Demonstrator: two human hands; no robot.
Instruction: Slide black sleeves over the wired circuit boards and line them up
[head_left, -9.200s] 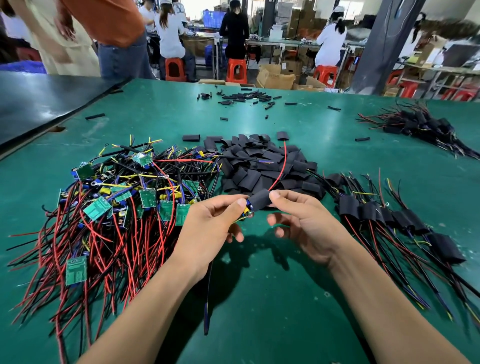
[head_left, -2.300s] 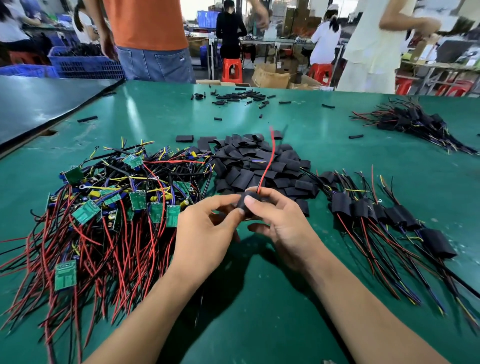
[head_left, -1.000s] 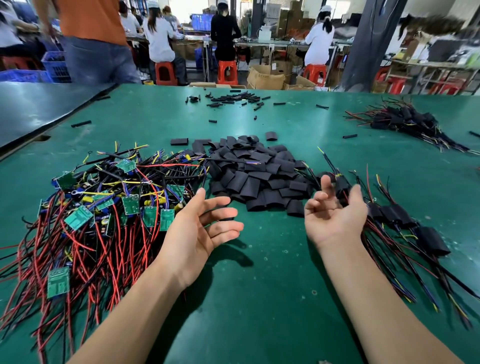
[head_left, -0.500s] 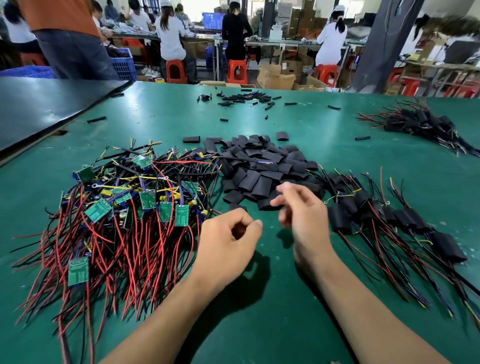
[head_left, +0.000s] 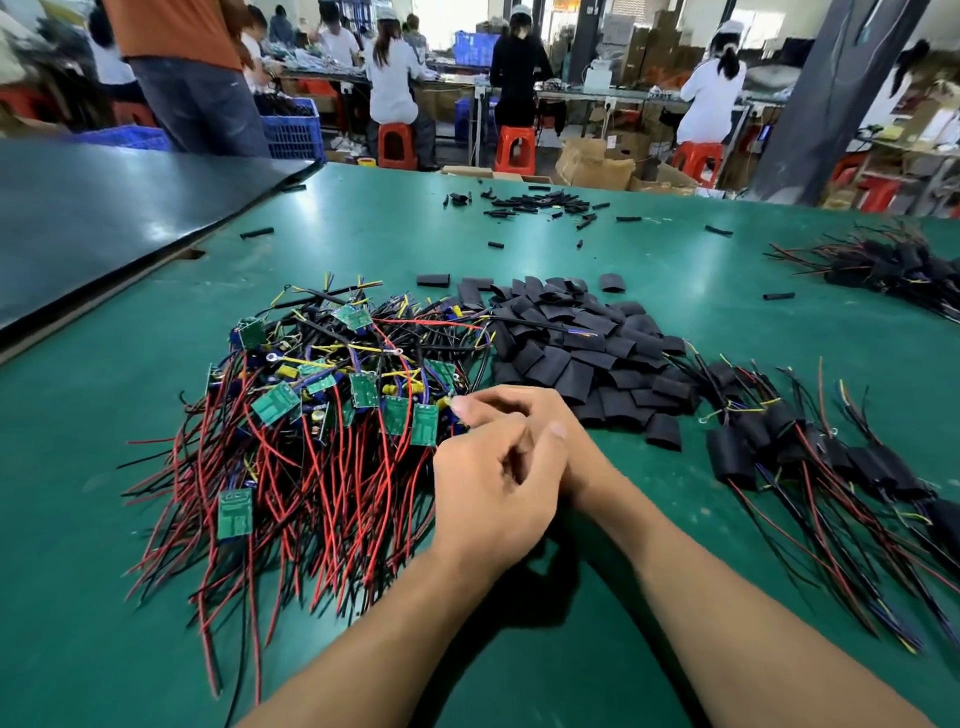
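Head view, right hand (head_left: 511, 410) at circuit boards (head_left: 363, 389)

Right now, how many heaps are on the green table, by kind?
Bare boards: 1
Loose sleeves: 1
Sleeved boards: 2
Thin tubes: 1
Total: 5

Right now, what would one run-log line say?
right hand: fingers at wired circuit board pile | left hand: curled, nothing seen | black sleeves: lying loose
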